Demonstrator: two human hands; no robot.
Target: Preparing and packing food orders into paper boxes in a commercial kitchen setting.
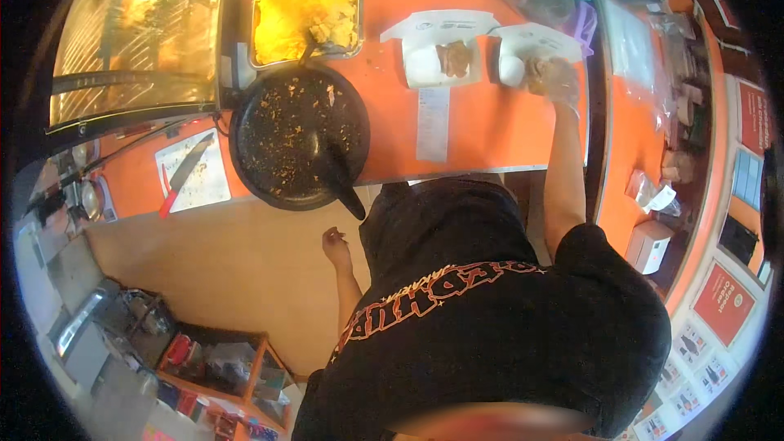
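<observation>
My right hand (556,82), in a clear plastic glove, is at the right side of an open white paper food box (514,52). Its blurred fingertips close around brown food (539,72), beside a white rounded mound (511,70). Left of it, a second open box (438,27) holds another white mound (424,64) and pieces of brown food (455,59). A printed paper slip (433,125) lies below that box. Low beside my body, my left hand (335,245) hangs away from the counter, fingers curled; whether it is fully closed is unclear.
Left on the orange counter (392,135) stands a large black pan (275,128) with crumbs, its handle past the front edge. Behind it is a metal tray (361,6) of yellow food. A red-handled knife (190,165) lies on a white board (211,187), below a lit glass display case (135,43).
</observation>
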